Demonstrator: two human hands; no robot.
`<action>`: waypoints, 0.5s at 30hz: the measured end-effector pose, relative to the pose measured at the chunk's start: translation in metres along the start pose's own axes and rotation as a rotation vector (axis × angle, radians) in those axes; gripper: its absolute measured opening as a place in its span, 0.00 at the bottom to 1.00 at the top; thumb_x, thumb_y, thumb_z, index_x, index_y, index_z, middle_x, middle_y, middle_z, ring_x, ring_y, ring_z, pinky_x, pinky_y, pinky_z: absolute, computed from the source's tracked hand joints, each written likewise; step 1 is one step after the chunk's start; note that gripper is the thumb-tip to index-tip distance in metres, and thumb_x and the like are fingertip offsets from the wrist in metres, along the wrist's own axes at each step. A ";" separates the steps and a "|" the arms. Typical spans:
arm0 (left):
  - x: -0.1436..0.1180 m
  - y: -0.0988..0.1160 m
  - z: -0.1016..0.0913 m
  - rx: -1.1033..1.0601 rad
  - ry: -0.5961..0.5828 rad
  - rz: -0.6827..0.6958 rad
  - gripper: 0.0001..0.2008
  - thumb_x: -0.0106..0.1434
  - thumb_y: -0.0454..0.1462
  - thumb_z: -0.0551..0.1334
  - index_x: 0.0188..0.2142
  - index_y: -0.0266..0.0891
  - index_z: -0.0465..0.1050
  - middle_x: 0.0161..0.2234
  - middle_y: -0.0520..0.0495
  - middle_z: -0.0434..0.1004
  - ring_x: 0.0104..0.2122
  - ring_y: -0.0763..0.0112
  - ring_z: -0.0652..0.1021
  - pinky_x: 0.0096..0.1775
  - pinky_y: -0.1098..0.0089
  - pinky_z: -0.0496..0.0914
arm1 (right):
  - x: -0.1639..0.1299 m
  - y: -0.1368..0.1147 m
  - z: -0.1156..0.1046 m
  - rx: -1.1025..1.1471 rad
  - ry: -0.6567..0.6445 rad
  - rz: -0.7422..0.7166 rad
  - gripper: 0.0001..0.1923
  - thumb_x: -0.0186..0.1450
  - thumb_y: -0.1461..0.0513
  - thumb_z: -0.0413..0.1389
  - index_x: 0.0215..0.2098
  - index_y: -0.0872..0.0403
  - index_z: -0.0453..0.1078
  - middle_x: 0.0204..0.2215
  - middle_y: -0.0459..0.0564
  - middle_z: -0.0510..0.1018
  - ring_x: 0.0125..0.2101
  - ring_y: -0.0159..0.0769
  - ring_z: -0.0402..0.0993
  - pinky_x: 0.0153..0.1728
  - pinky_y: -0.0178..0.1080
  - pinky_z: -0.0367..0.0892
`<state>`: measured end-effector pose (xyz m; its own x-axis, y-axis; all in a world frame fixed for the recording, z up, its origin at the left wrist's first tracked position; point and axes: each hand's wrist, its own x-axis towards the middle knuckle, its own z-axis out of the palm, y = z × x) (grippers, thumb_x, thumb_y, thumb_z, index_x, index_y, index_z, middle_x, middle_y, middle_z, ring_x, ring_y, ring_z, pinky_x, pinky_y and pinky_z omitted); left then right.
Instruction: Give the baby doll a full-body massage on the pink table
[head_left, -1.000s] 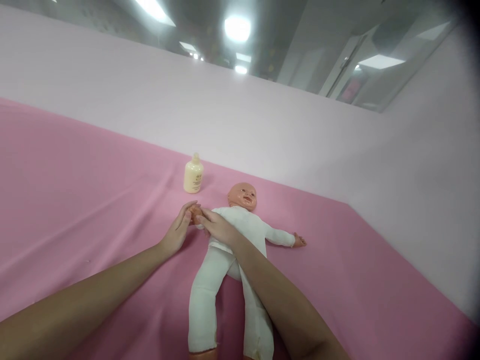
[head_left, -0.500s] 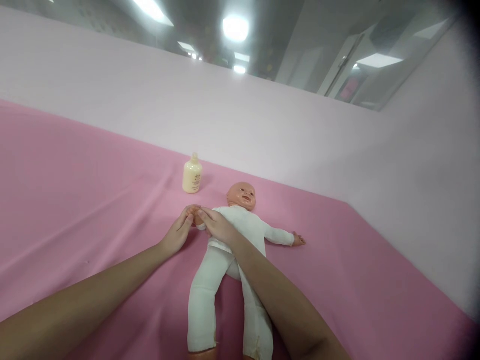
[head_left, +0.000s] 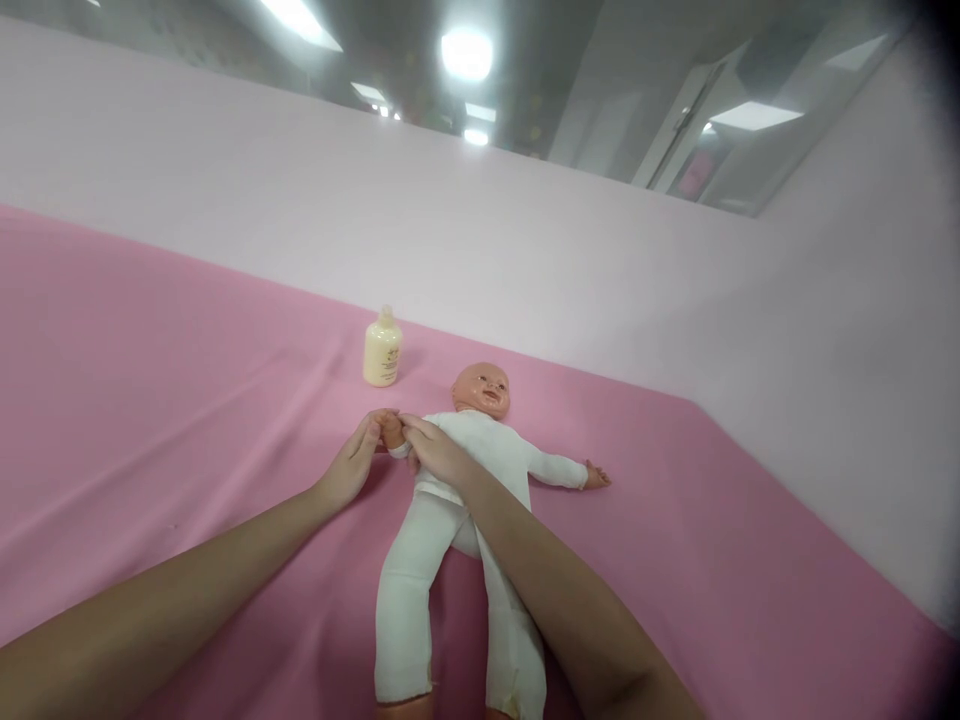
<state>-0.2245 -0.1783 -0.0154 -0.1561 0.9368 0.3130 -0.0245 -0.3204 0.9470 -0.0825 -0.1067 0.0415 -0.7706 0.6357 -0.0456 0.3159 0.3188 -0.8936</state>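
Both my hands on the doll's hand [head_left: 391,431]
My left hand [head_left: 346,467] and right hand [head_left: 435,455] pinch it between their fingers; doll [head_left: 457,520] lies face-up; bottle [head_left: 382,347] near.

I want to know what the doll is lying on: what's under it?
The doll lies face up on a pink cloth. What the cloth covers cannot be seen. Both hands, left hand and right hand, close around the doll's small hand.

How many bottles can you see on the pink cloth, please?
1. The cream bottle stands upright on the pink cloth, beyond the doll's hand that both hands hold. None seems hidden.
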 end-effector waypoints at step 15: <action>0.001 0.000 0.000 0.117 -0.080 0.090 0.22 0.68 0.54 0.47 0.38 0.40 0.66 0.38 0.44 0.71 0.41 0.61 0.72 0.48 0.61 0.66 | -0.004 -0.001 0.003 -0.219 0.059 -0.164 0.17 0.62 0.55 0.57 0.48 0.51 0.69 0.40 0.46 0.78 0.39 0.36 0.71 0.39 0.38 0.63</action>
<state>-0.2245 -0.1773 -0.0148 -0.0733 0.9147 0.3974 0.1017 -0.3895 0.9154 -0.0814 -0.1118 0.0416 -0.7899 0.6007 0.1234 0.3068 0.5614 -0.7686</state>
